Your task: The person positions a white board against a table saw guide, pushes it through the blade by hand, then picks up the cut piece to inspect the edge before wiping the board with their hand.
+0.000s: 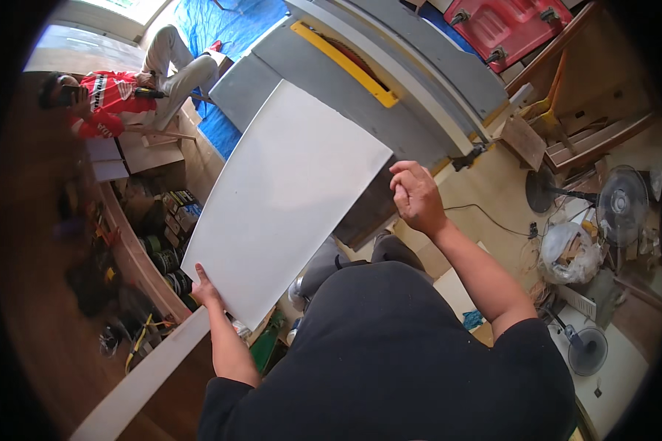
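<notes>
My left hand [205,288] grips the lower-left edge of a large white panel [279,198], which slants across the middle of the head view over the front of a grey table saw [257,95]. Right of the panel's upper corner, my right hand [414,192] is raised with its fingers curled and nothing visible in them. A dark surface [364,217] shows under the panel's right edge. The saw's yellow insert plate [344,62] lies beyond the panel. A long pale strip [136,371] runs beside my left forearm.
A person in red [118,103] sits at upper left with a phone, above a blue tarp [221,128] and shelved containers [169,257]. At right are fans [621,202], a plastic bag [570,246], a cable and wood offcuts [526,143]. A red plastic piece [504,29] sits at top right.
</notes>
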`<state>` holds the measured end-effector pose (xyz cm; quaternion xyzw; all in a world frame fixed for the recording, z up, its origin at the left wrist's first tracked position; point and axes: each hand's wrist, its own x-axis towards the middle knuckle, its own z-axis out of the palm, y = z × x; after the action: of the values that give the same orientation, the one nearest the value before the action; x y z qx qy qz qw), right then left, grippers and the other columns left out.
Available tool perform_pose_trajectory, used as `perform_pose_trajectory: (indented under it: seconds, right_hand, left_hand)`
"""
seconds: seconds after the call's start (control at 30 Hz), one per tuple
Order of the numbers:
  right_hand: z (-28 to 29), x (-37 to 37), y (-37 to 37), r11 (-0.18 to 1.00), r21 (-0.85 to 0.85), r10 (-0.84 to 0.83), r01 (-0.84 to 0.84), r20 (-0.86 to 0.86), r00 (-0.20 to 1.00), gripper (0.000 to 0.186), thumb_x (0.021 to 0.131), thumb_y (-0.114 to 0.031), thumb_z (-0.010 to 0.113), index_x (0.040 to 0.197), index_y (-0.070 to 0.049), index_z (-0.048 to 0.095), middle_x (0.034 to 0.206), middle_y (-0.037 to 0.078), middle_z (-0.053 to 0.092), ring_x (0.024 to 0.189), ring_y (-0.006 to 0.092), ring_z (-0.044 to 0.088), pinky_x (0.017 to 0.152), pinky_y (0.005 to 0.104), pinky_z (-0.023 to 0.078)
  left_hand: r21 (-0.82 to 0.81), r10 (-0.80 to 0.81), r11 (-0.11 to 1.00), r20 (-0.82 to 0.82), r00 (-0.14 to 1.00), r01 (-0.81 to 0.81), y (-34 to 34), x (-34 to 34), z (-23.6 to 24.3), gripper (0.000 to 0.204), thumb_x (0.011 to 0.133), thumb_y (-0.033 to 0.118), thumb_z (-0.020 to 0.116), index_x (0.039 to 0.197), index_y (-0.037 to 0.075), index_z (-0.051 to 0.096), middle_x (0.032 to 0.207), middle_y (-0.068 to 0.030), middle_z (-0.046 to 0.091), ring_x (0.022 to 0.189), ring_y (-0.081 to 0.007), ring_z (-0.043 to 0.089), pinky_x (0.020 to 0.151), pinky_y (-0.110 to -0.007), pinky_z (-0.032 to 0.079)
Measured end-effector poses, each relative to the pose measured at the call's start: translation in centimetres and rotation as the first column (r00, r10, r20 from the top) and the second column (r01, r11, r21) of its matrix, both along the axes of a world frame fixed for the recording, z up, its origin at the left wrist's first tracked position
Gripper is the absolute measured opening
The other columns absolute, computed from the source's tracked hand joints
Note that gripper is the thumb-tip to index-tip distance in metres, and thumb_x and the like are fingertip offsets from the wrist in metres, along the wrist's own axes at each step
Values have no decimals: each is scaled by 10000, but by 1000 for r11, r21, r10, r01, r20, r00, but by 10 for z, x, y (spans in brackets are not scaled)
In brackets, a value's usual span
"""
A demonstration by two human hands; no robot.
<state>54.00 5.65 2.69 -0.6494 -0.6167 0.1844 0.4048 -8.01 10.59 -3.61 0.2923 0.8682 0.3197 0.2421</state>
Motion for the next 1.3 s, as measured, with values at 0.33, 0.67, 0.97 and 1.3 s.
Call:
perform_pose_trajectory:
  seconds: [0.33,0.67,0.97,1.3]
  right_hand:
    - [15,67,-74,968,-251,-74,20,-208,975,495,908,-251,817,1334,-50,666,1230,124,676,1013,276,694,889,372,575]
    - [-3,68,-53,953,-301,-97,3,-297,950,584,911,-263,786,1424,-38,623,1252,126,683,928,258,692,854,375,580]
    - [-22,35,-20,915,-400,-286,51,-557,779,669,922,-292,810,1457,40,584,1181,190,731,814,227,746,791,347,596]
    - [-35,18,5,988,-150,-142,29,-835,532,483,905,-159,850,1330,16,701,1007,114,800,860,169,766,808,313,599]
  left_hand:
    - [-242,117,963,-8,993,-115,-64,47,11,1001,818,840,698,1226,-73,651,1146,-159,740,963,-280,716,855,-452,597]
    - [-344,138,936,188,972,-66,-55,6,-1,1066,866,860,609,1363,-83,587,1351,-192,689,1164,-332,695,1022,-469,557]
    - [-428,234,904,531,815,19,-44,32,-29,1182,818,926,560,1617,67,412,1653,-142,455,1490,-386,452,1203,-626,362]
    - [-485,252,872,561,789,67,-47,54,-83,1219,797,945,552,1642,87,363,1685,-134,403,1521,-385,405,1218,-637,327]
